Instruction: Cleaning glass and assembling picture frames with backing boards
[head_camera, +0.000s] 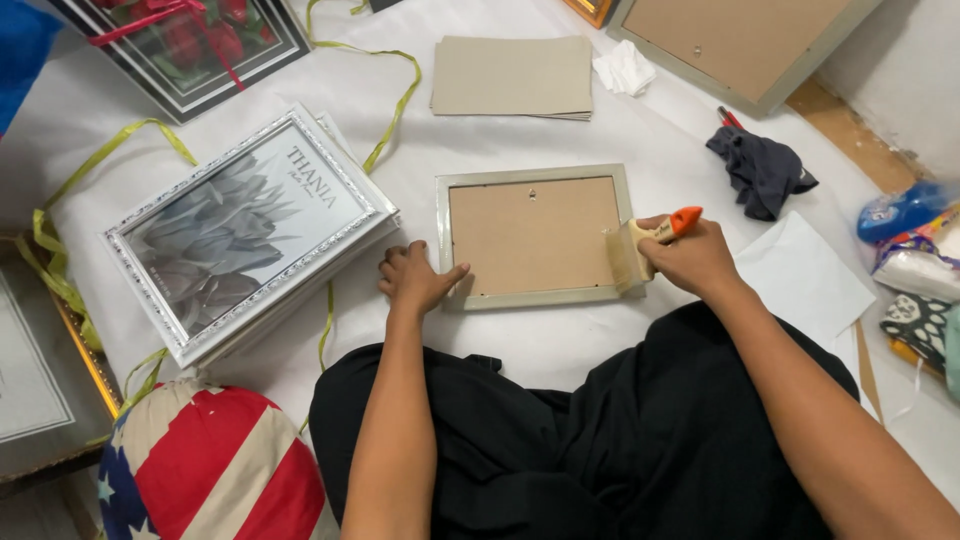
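Pale frame face-down; orange-handled tape dispenser at its right edge

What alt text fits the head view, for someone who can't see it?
Seen from above, a seated person's left hand steadies a face-down picture frame while the right hand presses a tape dispenser to the frame's right edge. A stack of silver frames lies to the left, cardboard sheets beyond.
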